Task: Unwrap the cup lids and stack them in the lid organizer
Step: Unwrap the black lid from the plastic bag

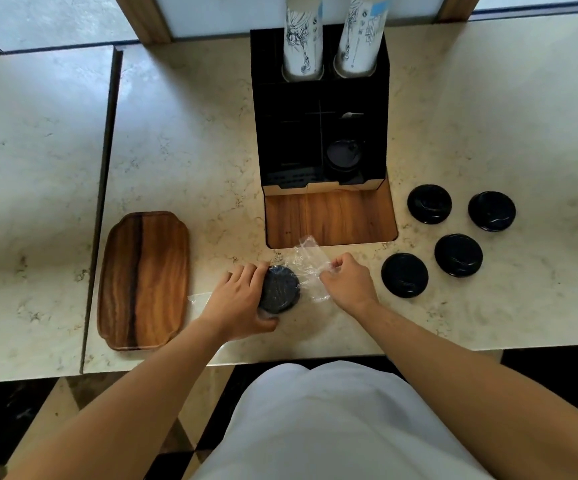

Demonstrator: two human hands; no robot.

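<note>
A black cup lid (278, 289) lies on the counter near the front edge, still partly in clear plastic wrap (306, 258). My left hand (237, 301) grips the lid from its left side. My right hand (348, 280) pinches the loose wrap just right of the lid and holds it up off the counter. The black lid organizer (320, 109) with a wooden front stands behind, and a black lid (343, 155) sits in its front right compartment. Several more black lids (404, 275) lie on the counter to the right.
A wooden tray (144, 280) lies to the left of my hands. Two stacks of paper cups (303, 36) stand in the organizer's back slots. A seam in the counter (102, 202) runs along the left. The counter's front edge is close to my body.
</note>
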